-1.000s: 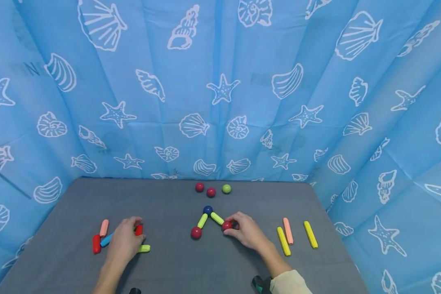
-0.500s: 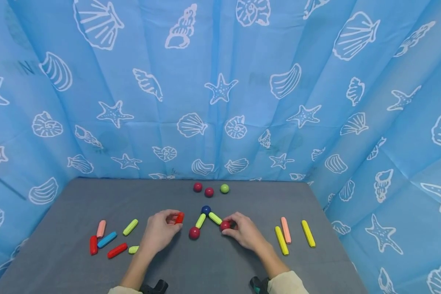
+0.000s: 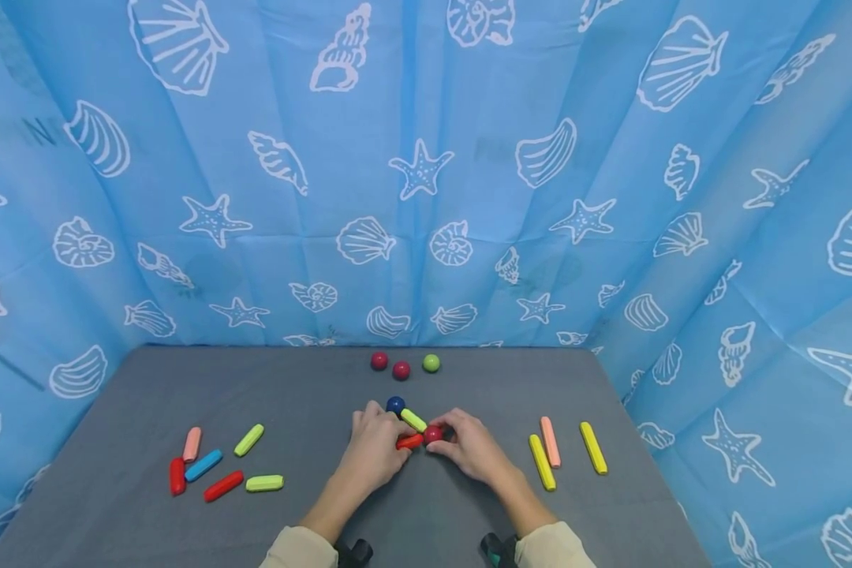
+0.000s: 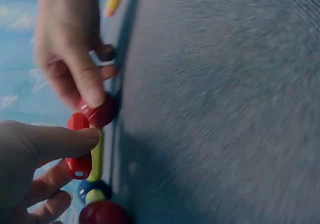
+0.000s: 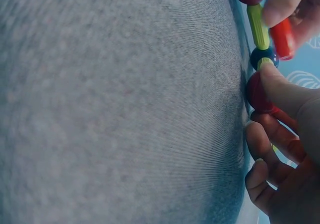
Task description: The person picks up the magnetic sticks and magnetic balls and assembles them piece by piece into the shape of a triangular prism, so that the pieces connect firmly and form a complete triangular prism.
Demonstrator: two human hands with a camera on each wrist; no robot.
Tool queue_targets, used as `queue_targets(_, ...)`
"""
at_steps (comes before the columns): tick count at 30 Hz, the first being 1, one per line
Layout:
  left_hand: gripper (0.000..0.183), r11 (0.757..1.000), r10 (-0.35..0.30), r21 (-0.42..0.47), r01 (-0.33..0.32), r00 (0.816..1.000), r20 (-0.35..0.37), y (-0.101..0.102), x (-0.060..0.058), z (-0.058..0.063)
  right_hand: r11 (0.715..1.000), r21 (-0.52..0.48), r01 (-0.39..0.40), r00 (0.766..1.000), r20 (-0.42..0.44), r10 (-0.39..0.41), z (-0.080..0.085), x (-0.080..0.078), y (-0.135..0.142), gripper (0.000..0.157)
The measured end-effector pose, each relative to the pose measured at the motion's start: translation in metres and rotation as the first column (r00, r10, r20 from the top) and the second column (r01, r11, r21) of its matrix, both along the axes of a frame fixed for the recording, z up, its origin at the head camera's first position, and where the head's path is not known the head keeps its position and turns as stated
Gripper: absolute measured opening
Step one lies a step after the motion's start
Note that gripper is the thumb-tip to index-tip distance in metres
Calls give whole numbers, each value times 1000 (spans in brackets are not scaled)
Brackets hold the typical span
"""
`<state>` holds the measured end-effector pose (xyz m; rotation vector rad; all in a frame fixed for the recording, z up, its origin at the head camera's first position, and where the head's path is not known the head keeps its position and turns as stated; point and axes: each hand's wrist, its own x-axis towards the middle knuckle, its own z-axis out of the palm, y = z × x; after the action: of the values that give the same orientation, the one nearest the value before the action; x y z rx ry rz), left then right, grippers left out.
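My left hand [image 3: 373, 448] pinches a short red stick [image 3: 409, 442] between thumb and fingers. One end of that stick is right by a dark red ball [image 3: 433, 435]; whether they touch I cannot tell. My right hand [image 3: 474, 446] grips this ball from the right. From it a yellow-green stick [image 3: 413, 420] runs to a dark blue ball [image 3: 395, 405]. A second yellow-green stick [image 5: 257, 26] joins the blue ball to another dark red ball [image 4: 102, 213]; in the head view, my left hand hides both.
Two red balls [image 3: 401, 370] and a green ball [image 3: 431, 363] lie at the back. Several red, blue, pink and yellow-green sticks [image 3: 223, 486] lie on the left. Two yellow sticks [image 3: 593, 448] and a pink one [image 3: 550, 442] lie right. A blue shell-patterned curtain [image 3: 426, 237] surrounds the grey table [image 3: 312, 379].
My left hand has picked up the red stick from the left group and carried it right, up to the red ball. The right hand has kept its hold on the ball.
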<state>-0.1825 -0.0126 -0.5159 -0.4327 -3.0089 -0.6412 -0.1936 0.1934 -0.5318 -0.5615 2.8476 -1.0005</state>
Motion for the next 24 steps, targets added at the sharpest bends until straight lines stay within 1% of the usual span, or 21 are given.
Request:
queue_targets(2,28,999,-20,-36,19,999,-32,4,0,-5,1000,0,0,1000,-3,0,0,0,-1,37)
queue_targets(4,26,999,-21,-48,18,998,-56,7,-1,-8,1000,3,1,1000,-2,-1,0,0,-3,37)
queue_targets(6,24,999,-19,-46,16,997,-73,7,-1,-11,1000,7,-1,1000,-5,1,0,0,-4,38)
queue_targets(8,27,1000,-12,-20,11,997,-76,5,0,-13,1000,11,-3,1000,-8,3,-1,0,-6,38)
queue_targets(10,34,1000,8,19,-7,999,-45,-1,2,-13,1000,19,-2,1000,-10,2,-1,1,-7,38)
queue_targets(12,42,995,49,85,-49,999,3,-10,6,-11,1000,21,0,1000,-5,0,-1,1,-9,38)
queue_targets(15,52,972,120,191,-136,988,93,-25,13,-6,1000,20,4,1000,6,-4,1,2,-10,39)
queue_targets(17,53,953,153,242,-184,978,143,-33,16,-6,1000,20,9,1000,13,-9,3,3,-9,38)
queue_targets(19,51,941,164,267,-208,970,180,-39,19,-8,1000,23,20,1000,19,-20,5,4,-8,37)
queue_targets(22,44,930,182,280,-238,960,212,-44,20,-13,999,40,34,999,22,-35,6,6,-10,36)
queue_targets(24,39,923,186,297,-247,958,217,-44,20,-15,997,55,47,999,20,-48,6,7,-10,36)
